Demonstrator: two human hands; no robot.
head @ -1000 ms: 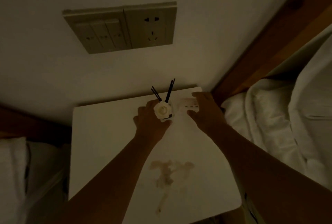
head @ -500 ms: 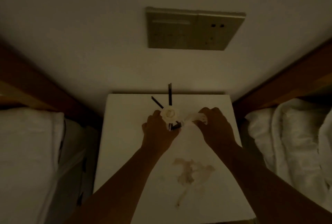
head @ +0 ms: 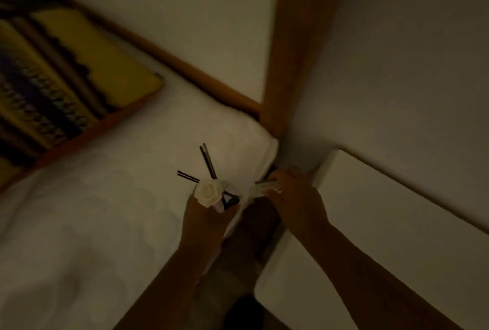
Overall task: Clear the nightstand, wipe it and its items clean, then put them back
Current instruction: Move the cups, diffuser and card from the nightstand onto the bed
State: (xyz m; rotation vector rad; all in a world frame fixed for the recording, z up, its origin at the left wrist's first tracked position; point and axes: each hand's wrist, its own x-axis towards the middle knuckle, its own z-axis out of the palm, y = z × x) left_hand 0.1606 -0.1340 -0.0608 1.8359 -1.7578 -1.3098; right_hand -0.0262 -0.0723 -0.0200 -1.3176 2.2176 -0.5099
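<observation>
My left hand (head: 205,220) grips a reed diffuser (head: 211,192) with a white rose on top and dark sticks fanning up and left. It is held over the edge of the white bed (head: 92,210). My right hand (head: 293,195) holds a small white item (head: 264,186), which is too dim and blurred to identify, above the gap between bed and nightstand. The white nightstand (head: 383,237) lies at the right, and its visible top is bare.
A yellow patterned cushion (head: 60,78) leans at the far left on the bed. A wooden headboard rail (head: 185,65) and an upright wooden post (head: 304,39) stand against the pale wall. A dark gap (head: 254,250) separates bed and nightstand.
Both hands lifted the diffuser and the small white item off the nightstand and carried them left over the bed. The view swung left, so the wall switch panel is out of sight.
</observation>
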